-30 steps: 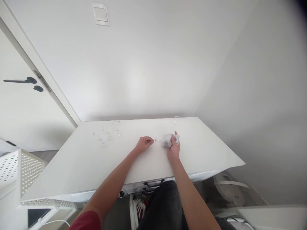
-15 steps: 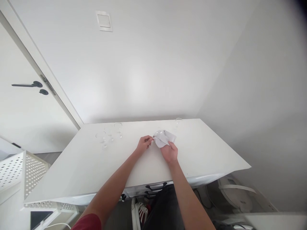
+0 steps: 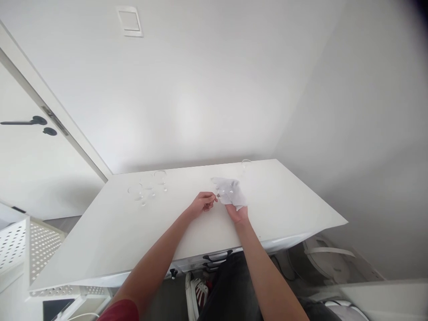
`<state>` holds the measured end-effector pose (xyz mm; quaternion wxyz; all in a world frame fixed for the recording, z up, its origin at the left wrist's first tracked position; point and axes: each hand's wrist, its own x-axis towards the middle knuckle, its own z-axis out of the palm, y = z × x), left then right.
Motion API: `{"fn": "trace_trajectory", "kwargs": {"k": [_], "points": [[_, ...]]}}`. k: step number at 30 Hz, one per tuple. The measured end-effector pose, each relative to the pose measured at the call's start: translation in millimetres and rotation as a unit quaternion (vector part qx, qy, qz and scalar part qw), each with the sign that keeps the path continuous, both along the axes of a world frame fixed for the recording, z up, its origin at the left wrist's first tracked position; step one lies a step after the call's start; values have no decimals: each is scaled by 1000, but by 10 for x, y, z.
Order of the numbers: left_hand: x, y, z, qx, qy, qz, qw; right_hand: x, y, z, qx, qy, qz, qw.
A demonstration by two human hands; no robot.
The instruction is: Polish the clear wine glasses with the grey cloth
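A thin white cloth [image 3: 236,196] is draped over my right hand [image 3: 238,213], which cups it from below with most fingers hidden. Against the cloth lies a clear glass [image 3: 228,191], hard to make out apart from its glints. My left hand [image 3: 204,201] is closed, pinching the narrow end of this glass at the cloth's left edge. Both hands are just above the white tabletop [image 3: 187,232]. Over to the left stand several clear stemmed glasses [image 3: 135,192]. One more glass [image 3: 246,166] is near the back edge, behind the cloth.
A wall meets the tabletop's back edge, with a light switch [image 3: 130,21] high up. At left are a door with a dark handle [image 3: 28,121] and a white perforated rack [image 3: 43,245]. Drawers with black handles [image 3: 217,257] are below the front edge.
The cloth has shifted and opened out over my right palm, which has turned further upward. My left hand has kept its pinch on the glass. The camera view has tilted slightly.
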<state>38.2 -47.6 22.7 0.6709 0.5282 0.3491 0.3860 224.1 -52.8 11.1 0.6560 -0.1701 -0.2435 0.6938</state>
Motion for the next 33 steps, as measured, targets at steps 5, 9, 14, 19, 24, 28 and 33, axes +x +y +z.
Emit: {"fn": "trace_trajectory", "kwargs": {"k": [5, 9, 14, 19, 24, 28, 33], "points": [[-33, 42, -27, -58, -2, -53, 997, 6, -53, -118, 68, -92, 55, 992], [-35, 58, -69, -23, 20, -37, 999, 2, -50, -113, 90, -113, 63, 988], [29, 58, -123, 236, 177, 140, 945, -93, -44, -6, 77, -159, -43, 983], [4, 66, -105, 305, 216, 137, 917, -119, -58, -8, 70, -222, -121, 965], [-74, 56, -56, 50, 90, -75, 992, -2, -49, -105, 91, -158, -13, 983], [-85, 45, -57, -2, 80, -85, 993, 13, -31, -137, 91, -156, 36, 983], [17, 60, -140, 282, 240, 116, 921, -71, 29, -85, 25, -204, -122, 971]]}}
